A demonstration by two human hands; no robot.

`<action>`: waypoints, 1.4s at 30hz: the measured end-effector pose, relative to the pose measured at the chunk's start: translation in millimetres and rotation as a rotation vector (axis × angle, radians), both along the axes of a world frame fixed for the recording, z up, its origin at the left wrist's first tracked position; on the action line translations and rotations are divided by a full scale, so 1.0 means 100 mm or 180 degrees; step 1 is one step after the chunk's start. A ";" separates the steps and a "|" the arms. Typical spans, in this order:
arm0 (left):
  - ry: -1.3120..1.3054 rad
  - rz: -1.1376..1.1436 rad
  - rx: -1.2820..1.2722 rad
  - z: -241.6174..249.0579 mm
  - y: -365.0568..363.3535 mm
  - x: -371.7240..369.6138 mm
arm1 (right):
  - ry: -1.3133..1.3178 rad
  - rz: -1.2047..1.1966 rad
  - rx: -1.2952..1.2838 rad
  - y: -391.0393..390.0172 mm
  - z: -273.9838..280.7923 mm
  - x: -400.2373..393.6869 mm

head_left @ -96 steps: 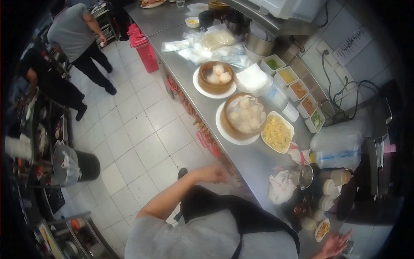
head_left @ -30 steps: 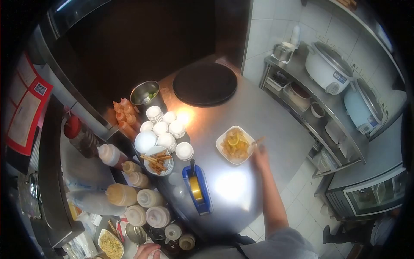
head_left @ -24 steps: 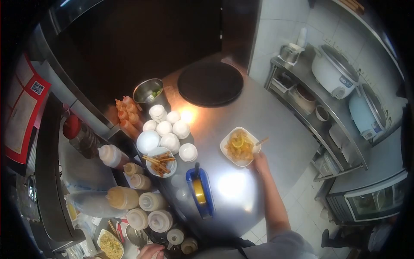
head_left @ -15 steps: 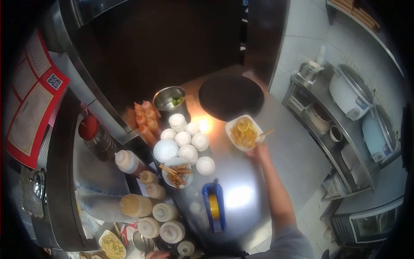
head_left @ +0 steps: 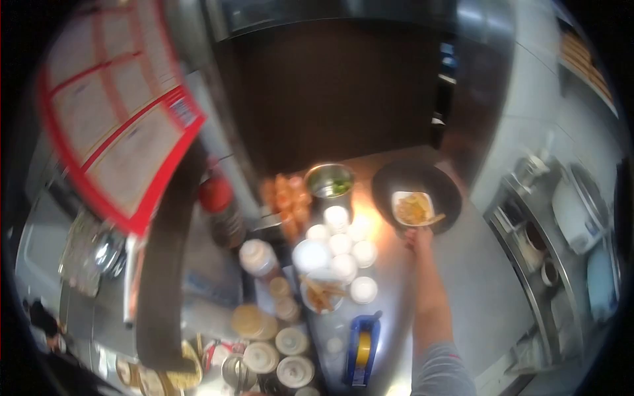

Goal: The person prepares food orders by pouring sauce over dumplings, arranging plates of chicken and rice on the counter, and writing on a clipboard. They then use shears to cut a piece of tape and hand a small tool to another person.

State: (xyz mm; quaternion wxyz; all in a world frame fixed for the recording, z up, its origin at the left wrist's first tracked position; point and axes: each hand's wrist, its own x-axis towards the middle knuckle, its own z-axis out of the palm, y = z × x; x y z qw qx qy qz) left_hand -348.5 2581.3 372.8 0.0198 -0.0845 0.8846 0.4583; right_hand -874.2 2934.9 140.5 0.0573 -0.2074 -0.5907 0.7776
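Note:
My right hand [head_left: 418, 238] is closed on the near edge of a white square bowl [head_left: 395, 206] with yellowish food [head_left: 413, 208] in it. A light wooden stick [head_left: 435, 218] juts out over the bowl's right side. In this view the bowl overlaps the near part of a round black tray [head_left: 393, 178] on the metal counter [head_left: 465, 264]. Of my left hand [head_left: 256, 394] only a sliver shows at the bottom edge, near the sauce bottles, its fingers hidden.
Left of my right arm stand stacked white cups [head_left: 341, 244], a bowl of wooden sticks [head_left: 321, 297], a blue tape dispenser [head_left: 362, 350] and a metal pot [head_left: 323, 191] with green pieces. Sauce bottles [head_left: 259, 257] line the left. Shelves with rice cookers [head_left: 573, 214] are at right.
My right hand has carried the bowl forward, from beside the black tray to over its near part. The camera view has swung left, shifting the scene rightward and blurring it.

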 end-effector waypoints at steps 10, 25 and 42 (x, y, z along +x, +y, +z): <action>0.1346 -0.0521 0.0097 0.02 -0.19 0.45 | -0.0415 0.1092 -0.0644 0.80 -0.69 1.71; -0.0971 -0.0871 -0.0404 -0.62 -1.64 1.85 | 0.2164 0.4525 -0.0650 -0.46 1.98 4.25; -0.0144 0.1968 0.1808 -2.16 -4.13 2.95 | -0.0307 0.4965 0.0744 -5.37 0.51 6.19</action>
